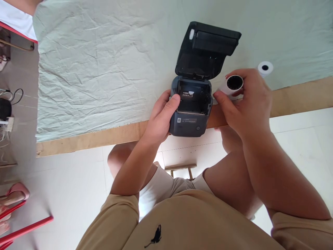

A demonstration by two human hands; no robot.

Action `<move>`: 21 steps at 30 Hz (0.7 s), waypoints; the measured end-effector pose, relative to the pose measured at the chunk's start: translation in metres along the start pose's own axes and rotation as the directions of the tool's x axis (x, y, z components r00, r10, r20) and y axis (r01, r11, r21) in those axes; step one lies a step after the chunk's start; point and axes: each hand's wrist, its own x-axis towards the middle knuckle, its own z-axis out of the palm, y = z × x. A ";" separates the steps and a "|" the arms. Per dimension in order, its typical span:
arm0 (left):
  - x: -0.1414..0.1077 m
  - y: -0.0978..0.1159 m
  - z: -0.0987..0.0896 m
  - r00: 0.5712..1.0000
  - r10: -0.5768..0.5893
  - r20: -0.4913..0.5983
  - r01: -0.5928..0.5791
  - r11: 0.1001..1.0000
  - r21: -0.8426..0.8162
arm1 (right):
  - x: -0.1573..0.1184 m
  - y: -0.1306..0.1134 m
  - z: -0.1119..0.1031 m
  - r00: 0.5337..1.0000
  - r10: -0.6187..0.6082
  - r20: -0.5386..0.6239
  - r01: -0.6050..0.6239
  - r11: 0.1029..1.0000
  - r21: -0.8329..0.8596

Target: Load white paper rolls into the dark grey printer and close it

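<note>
A dark portable label printer [189, 123] is held near the table's front edge, its lid [199, 52] swung up and back. My left hand [162, 116] grips the printer's left side, thumb over the rim of the paper bay. Inside the bay there is a small printed label, and no roll shows there. In my right hand [247, 99] is a white paper roll [225, 87], with its round core end turned up towards me. The roll is just right of the printer, apart from the bay. A second, smaller white roll [265, 68] stands on the cloth beyond my right hand.
A wrinkled pale green cloth [104, 69] covers the table, leaving a wooden edge strip [91, 136] bare. Another person's arm [24, 4] reaches in at top left. Cables [6, 104] lie at the left, above a red metal frame [28, 229]. My knees are below the table edge.
</note>
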 end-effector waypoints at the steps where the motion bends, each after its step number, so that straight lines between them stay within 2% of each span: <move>1: 0.000 -0.001 -0.001 1.000 0.007 0.005 -0.007 1.000 -0.007 | -0.001 -0.002 0.001 1.000 0.020 0.006 -0.020 1.000 -0.016; 4: 0.001 -0.005 -0.004 0.999 0.043 0.029 -0.042 0.999 -0.032 | -0.005 -0.012 0.001 0.994 0.087 0.060 -0.082 0.993 -0.081; 6: 0.001 -0.008 -0.005 0.998 0.054 0.036 -0.052 0.998 -0.039 | -0.006 -0.017 -0.003 0.998 0.045 0.040 -0.042 0.996 -0.082; 8: 0.001 -0.009 -0.006 0.998 0.044 0.035 -0.043 0.999 -0.028 | -0.005 -0.014 -0.009 0.994 -0.074 -0.083 0.071 0.997 -0.038; 10: 0.001 -0.009 -0.007 0.999 0.023 0.038 -0.022 1.000 -0.005 | 0.001 -0.002 -0.015 0.941 -0.176 -0.289 0.179 0.984 -0.017; 12: 0.002 -0.009 -0.007 0.999 -0.001 0.040 0.000 1.000 0.020 | 0.007 0.017 -0.017 0.873 -0.205 -0.442 0.210 0.977 -0.038; 14: 0.002 -0.008 -0.007 0.999 -0.015 0.041 0.013 0.999 0.035 | 0.012 0.037 -0.014 0.879 -0.168 -0.446 0.158 0.986 -0.059; 16: 0.002 -0.008 -0.007 0.999 -0.017 0.047 0.015 0.999 0.042 | 0.012 0.052 -0.008 0.932 -0.085 -0.351 0.056 0.994 -0.091; 18: 0.003 -0.009 -0.008 0.999 -0.003 0.049 0.001 0.999 0.043 | 0.008 0.058 -0.003 0.966 0.036 -0.254 -0.062 0.994 -0.094; 21: 0.003 -0.010 -0.008 0.999 0.021 0.044 -0.022 1.000 0.022 | 0.000 0.057 -0.003 0.971 0.174 -0.164 -0.174 0.985 0.018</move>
